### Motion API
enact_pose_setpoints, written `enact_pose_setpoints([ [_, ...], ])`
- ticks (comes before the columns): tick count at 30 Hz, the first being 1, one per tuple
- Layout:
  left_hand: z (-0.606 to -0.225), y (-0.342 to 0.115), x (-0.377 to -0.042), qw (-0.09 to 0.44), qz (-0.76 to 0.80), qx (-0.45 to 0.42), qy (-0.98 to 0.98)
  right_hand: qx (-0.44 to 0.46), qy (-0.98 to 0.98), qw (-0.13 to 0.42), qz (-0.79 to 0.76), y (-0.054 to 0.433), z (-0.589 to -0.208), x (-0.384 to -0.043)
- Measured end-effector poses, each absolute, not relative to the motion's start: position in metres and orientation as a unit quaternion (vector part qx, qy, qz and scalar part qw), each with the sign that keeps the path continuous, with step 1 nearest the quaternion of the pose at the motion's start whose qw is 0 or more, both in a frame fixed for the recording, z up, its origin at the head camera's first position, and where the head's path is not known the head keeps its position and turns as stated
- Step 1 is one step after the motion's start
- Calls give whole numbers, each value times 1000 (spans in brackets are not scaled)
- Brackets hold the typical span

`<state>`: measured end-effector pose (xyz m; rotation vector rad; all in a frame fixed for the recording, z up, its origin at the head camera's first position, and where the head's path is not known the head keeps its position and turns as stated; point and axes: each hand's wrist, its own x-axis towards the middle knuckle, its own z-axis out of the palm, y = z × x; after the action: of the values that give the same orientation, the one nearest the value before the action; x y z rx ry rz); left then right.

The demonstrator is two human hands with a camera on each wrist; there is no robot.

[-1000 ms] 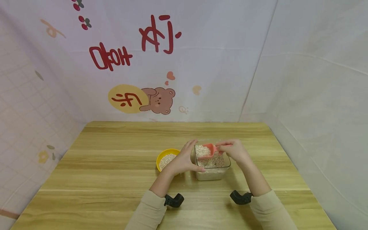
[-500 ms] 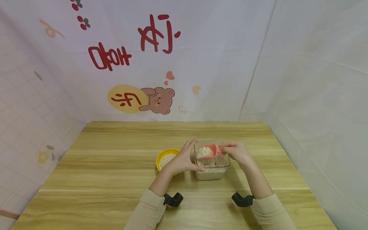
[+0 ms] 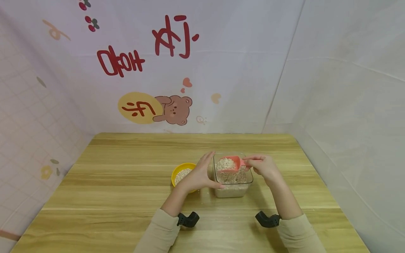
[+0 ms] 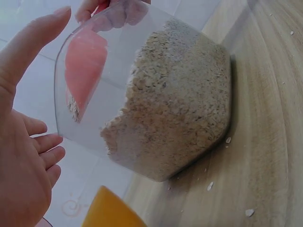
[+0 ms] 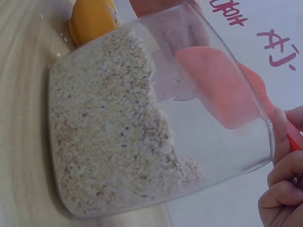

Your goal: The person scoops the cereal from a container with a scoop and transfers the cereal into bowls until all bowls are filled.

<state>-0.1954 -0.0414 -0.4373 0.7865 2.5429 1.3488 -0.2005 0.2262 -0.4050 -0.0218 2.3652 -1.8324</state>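
From where I stand, the work looks to be mid-scoop. The right hand [image 3: 265,168] pinches the handle of a pink scoop [image 3: 238,162], which carries a mound of oats [image 3: 226,164] just inside the rim of a clear box [image 3: 235,183]. The wrist views show a gap between it and the oats heaped beneath.

The left hand [image 3: 197,177] is spread around the box's left side, thumb toward the near side and fingers toward the far side; I can't tell whether it touches the wall. A yellow bowl [image 3: 173,175], already holding oats, stands on the table [image 3: 126,196] just left of the box, partly behind that hand.

As I judge it, the next move calls for raising the scoop clear of the rim while keeping it level, with the left hand out of its way; the bowl seems the likely place to tip it.

Compared with a second ago, the scoop sits slightly farther right and the left hand has eased leftward, while box and bowl stay put.
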Motion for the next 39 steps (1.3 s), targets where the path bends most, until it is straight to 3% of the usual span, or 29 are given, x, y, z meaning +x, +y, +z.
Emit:
enact_pose_setpoints([
  [22, -433, -73, -185, 52, 449, 244, 858, -15, 760, 45, -648, 210, -391, -192],
  [39, -439, -108, -181, 42, 436, 236, 867, -19, 744, 67, -664, 177, -391, -191],
])
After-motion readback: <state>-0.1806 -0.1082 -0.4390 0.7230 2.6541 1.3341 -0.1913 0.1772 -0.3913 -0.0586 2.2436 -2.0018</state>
